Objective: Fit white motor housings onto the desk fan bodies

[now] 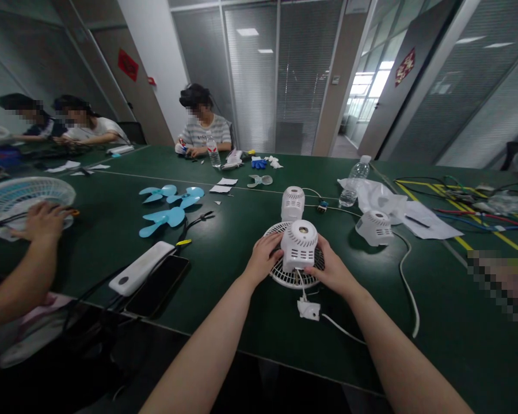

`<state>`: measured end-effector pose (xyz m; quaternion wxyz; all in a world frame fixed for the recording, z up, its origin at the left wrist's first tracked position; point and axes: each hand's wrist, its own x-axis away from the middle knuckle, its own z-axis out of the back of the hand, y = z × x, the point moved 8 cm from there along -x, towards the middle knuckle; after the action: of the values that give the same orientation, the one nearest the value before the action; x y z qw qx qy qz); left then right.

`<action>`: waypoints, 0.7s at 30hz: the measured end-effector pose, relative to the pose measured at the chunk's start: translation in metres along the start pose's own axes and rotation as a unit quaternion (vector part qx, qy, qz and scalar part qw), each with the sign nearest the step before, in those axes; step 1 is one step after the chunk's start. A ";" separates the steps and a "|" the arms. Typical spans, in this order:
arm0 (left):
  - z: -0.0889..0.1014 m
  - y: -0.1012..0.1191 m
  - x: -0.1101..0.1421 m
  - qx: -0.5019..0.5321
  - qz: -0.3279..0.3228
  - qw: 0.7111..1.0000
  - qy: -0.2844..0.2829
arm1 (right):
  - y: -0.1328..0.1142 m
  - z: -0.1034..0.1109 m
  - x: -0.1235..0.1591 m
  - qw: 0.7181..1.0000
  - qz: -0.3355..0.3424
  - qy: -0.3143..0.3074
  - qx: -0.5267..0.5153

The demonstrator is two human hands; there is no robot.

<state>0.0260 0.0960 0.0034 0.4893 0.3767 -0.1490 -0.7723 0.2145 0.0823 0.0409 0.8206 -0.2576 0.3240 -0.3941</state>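
Observation:
A white fan motor housing [300,248] stands on a round white fan grille [290,279] in front of me. My left hand [262,257] is closed round its left side, fingers on the grille's rim too. From the right, my right hand [331,265] grips the housing, with fingertips near its lower front. A cord runs down from the housing to a small white part [309,310], which lies on the table with its cable leading right. Just behind stands a second white motor housing [292,202]. A third housing [374,227] with a cord rests to the right.
Blue fan blades [163,221], a white power bank [142,268] and a black phone [159,287] lie left. A neighbour's hand [45,221] touches a white fan guard [30,190]. A water bottle [354,181], papers [431,221] and cables [479,215] are right. People sit opposite.

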 end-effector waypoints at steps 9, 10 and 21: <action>0.004 -0.010 -0.002 0.045 0.000 0.999 0.029 | 0.006 -0.004 -0.002 1.000 -0.023 -0.018 0.011; 0.003 -0.010 -0.002 0.045 0.005 0.999 0.028 | 0.006 -0.004 -0.002 0.999 -0.023 -0.020 0.012; 0.000 -0.010 -0.001 0.016 0.010 1.000 -0.005 | 0.004 -0.002 0.000 0.998 -0.035 -0.042 0.037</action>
<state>0.0201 0.1015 -0.0017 0.4903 0.3790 -0.1678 -0.7667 0.2144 0.0841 0.0370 0.8282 -0.2548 0.2655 -0.4227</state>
